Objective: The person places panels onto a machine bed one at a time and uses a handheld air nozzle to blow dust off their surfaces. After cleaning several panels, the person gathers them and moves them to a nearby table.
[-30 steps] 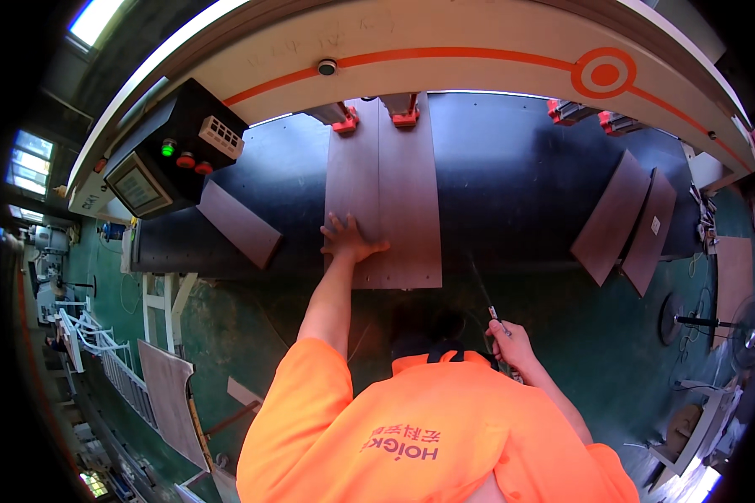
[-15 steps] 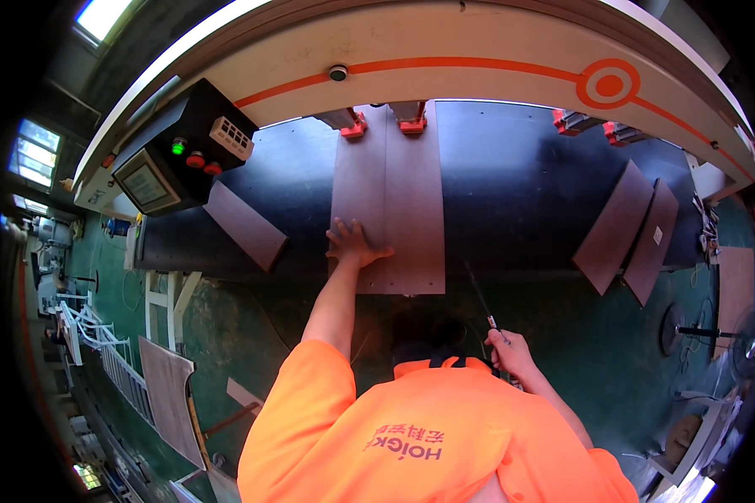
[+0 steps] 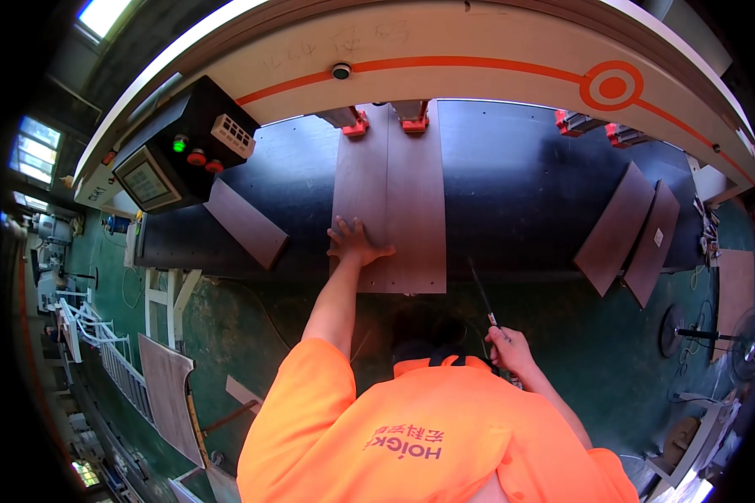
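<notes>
Right grip (image 3: 509,348) clamped on a slim tool (image 3: 491,317), left grip (image 3: 355,246) spread on brown panels (image 3: 415,201)

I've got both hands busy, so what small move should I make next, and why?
Perhaps swing the slim tool in your right hand leftward, toward the brown boards under your left hand: its tip shows to their right, and that left hand lies spread flat, seemingly steadying them.

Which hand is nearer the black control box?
Left. The left hand lies spread on brown boards, below and right of the control box; the right hand is farther right and lower, holding a tool.
</notes>
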The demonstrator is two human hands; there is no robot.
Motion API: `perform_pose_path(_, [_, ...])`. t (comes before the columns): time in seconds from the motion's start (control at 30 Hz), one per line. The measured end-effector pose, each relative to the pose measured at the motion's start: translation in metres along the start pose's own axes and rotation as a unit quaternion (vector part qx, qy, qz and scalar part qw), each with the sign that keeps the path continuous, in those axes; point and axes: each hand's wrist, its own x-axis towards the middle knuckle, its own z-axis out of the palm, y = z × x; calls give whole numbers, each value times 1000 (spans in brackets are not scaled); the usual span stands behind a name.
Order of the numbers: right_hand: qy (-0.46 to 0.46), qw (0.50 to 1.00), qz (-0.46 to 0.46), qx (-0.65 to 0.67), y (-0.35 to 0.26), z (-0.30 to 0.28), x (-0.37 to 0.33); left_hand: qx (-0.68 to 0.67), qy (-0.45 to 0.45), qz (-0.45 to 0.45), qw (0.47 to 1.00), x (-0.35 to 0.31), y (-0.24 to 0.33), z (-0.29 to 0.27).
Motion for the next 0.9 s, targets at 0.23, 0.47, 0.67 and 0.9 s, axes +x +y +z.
perform_pose_path(0.23, [-3,1000,-2,9,5,0,5,-8,0,3,1000,2,-1,0])
perform_pose_path(0.47, [4,1000,4,25,-1,3,4,-10,1,6,1000,3,-1,1])
perform_pose_path(0.67, [10,999,-28,-33,-5,3,7,-2,0,1,1000,-1,1,-1])
perform_pose_path(0.9, [-21,999,-19,-42,1,12,5,11,-5,-1,1000,2,0,0])
